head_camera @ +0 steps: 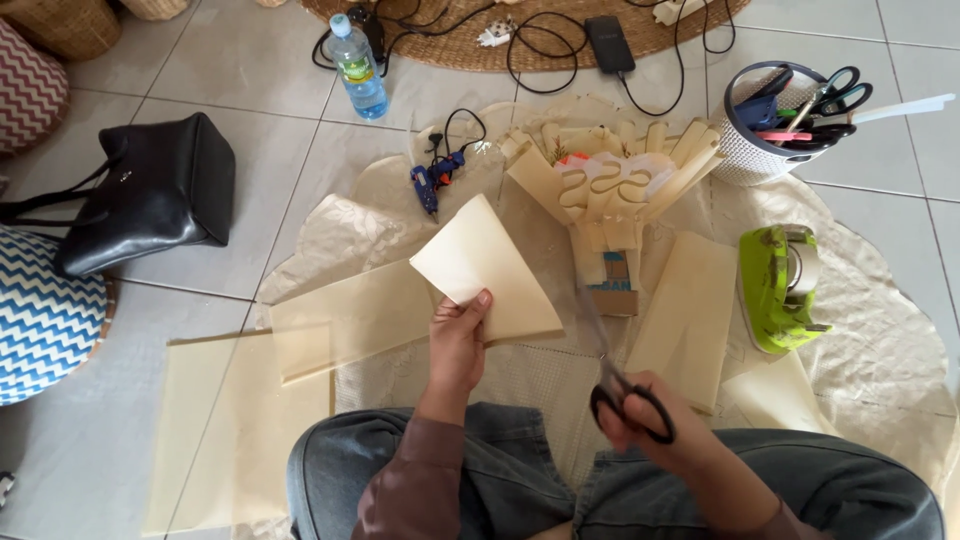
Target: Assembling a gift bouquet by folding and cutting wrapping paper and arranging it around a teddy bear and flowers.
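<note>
The left hand (458,335) grips a cream paper sheet (485,270) by its lower edge, its corner pointing up and away. The right hand (640,415) is closed through black-handled scissors (612,365), blades aimed forward-left toward a paper bouquet (610,185); a green tape dispenser (780,285) sits to the right on the floor (260,90).

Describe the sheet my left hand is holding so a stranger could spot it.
Start at the cream paper bouquet on the floor cloth. Just below-left, the left hand pinches a folded cream paper sheet. Unlike the flat sheets nearby, it is lifted and tilted like a diamond.
</note>
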